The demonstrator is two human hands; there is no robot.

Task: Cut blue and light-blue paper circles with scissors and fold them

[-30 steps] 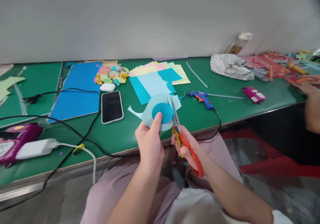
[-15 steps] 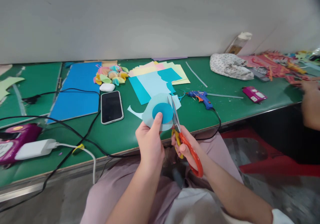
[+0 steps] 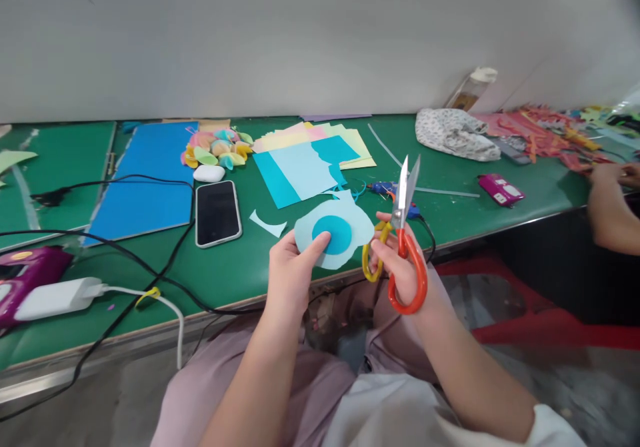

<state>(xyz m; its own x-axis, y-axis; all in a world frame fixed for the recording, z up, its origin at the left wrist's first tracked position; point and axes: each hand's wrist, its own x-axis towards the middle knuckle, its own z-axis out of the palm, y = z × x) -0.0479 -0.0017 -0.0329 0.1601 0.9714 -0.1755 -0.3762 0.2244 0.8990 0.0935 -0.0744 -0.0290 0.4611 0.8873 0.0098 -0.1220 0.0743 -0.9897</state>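
Between thumb and fingers, my left hand [image 3: 295,267] pinches a light blue paper piece [image 3: 357,224] with a darker blue circle [image 3: 337,235] on top of it. My thumb presses on the circle. The light paper's edge is uneven. To its right, my right hand [image 3: 405,267] holds scissors [image 3: 399,218] with one red and one yellow handle; the blades point up, slightly apart, and do not touch the paper. A curved light blue scrap [image 3: 269,224] lies on the green table just left of the paper.
Behind the paper lie blue and yellow sheets [image 3: 305,170] and a glue gun [image 3: 385,187]. Left are a phone [image 3: 217,214], a white case [image 3: 209,173], paper petals [image 3: 220,147], a blue board [image 3: 145,180] and cables. Another person's hand [image 3: 607,174] is far right.
The scissors have moved off the paper, up and to the right, with blades now upright. The held paper has turned and shifted slightly right. The curved scrap now shows fully on the table.
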